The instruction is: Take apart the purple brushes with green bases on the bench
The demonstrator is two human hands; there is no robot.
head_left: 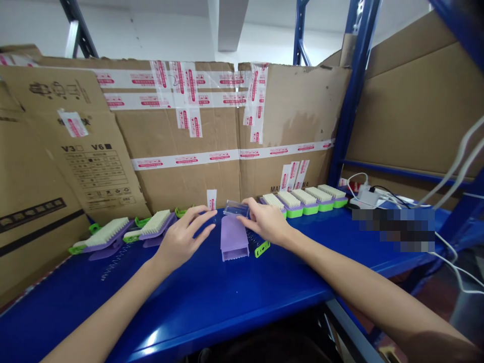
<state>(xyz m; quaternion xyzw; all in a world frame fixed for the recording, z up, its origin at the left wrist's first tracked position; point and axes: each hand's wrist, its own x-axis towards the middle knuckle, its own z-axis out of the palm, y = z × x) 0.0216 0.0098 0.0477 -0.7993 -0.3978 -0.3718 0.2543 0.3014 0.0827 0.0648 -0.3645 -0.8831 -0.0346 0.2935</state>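
Note:
My right hand (pixel 265 220) pinches a clear plastic piece (pixel 235 208) between thumb and fingers. That piece is just above the far end of a hollow purple plastic part (pixel 233 237), which lies on the blue shelf with its open end towards me. To the left of it, my left hand (pixel 188 233) is raised with fingers apart, and I see no object firmly held in it. A green plastic piece (pixel 262 249) lies beside the purple part, partly behind my right forearm. Another green piece (pixel 182 212) shows behind my left hand.
Purple-and-green brushes with pale bristles (pixel 304 198) stand in a row at the back right. Two more brush assemblies (pixel 109 233) and a metal spring (pixel 113 263) lie at left. Cardboard (pixel 189 181) walls the back. A white adapter (pixel 366 195) and cables are at right.

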